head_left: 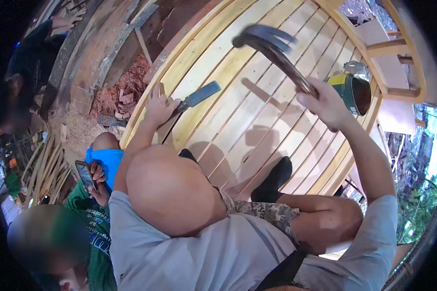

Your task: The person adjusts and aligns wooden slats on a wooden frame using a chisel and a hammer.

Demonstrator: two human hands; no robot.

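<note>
Green can (347,89): yellow patch on its side, sitting toward the right of the slatted platform (199,53), near the right wrist. Open mouth is in view and the inside looks brownish, but can't tell if that's contents or just the wall.
Clear crumpled item (357,70): looks like plastic, right by the can; can't tell if they touch.
Left border (177,48): pale wood strip running along the platform, with reddish wood chips (126,89) and rough planks (97,43) past it.
Room to move: pretty wide stretch of slats between the chisel (202,94) and the can, shadows falling across it. Bent left knee (155,179) crowds the left arm, and a dark-socked foot (274,179) is on the slats mid-platform.
Left hand (160,107): low by the border, arm reaching past the knee, fingers curled on the chisel's handle, partly hidden so can't tell how tight. Blade points off to the right over the slats.
Right hand (327,104): raised, elbow bent, fingers clamped round the wooden handle of the hammer (296,72). Its head is up over the slats, kinda blurry.
Neighbour: co-worker's hand (100,184) gripping a phone (84,174), lower left.
</note>
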